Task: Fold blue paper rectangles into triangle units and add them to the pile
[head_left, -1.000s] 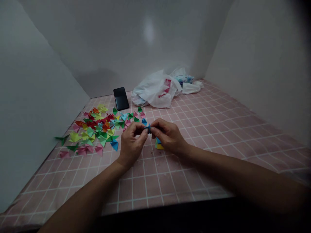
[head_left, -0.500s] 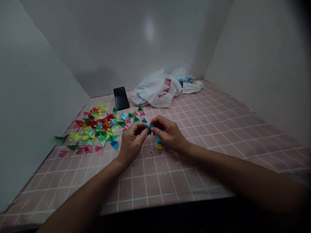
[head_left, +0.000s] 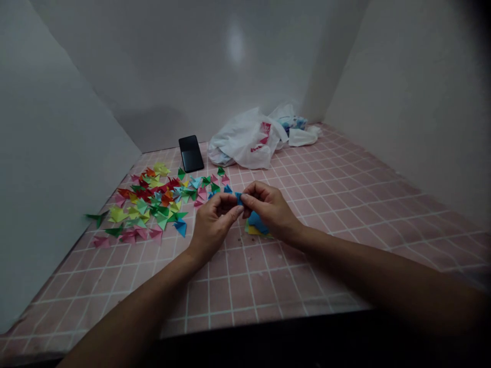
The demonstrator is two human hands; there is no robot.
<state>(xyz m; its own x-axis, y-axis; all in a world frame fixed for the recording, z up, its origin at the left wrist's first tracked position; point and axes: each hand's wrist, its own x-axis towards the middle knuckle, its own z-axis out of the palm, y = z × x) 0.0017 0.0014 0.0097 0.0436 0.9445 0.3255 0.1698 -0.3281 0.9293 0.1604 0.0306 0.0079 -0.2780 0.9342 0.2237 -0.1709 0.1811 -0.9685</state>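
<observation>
My left hand and my right hand meet above the pink grid mat. Their fingertips pinch a small folded blue paper piece from both sides, hiding most of it. Just below my right hand lies a small heap of blue and yellow paper, partly covered by that hand. To the left of my left hand spreads a loose pile of folded paper triangles in several colours.
A black smartphone leans near the back wall. Beside it lies a crumpled white plastic bag with red print. White walls rise on the left, back and right. Small paper scraps dot the mat near my hands.
Both hands have shifted slightly right and the blue piece has risen a little. More of the blue paper under my right hand now shows.
</observation>
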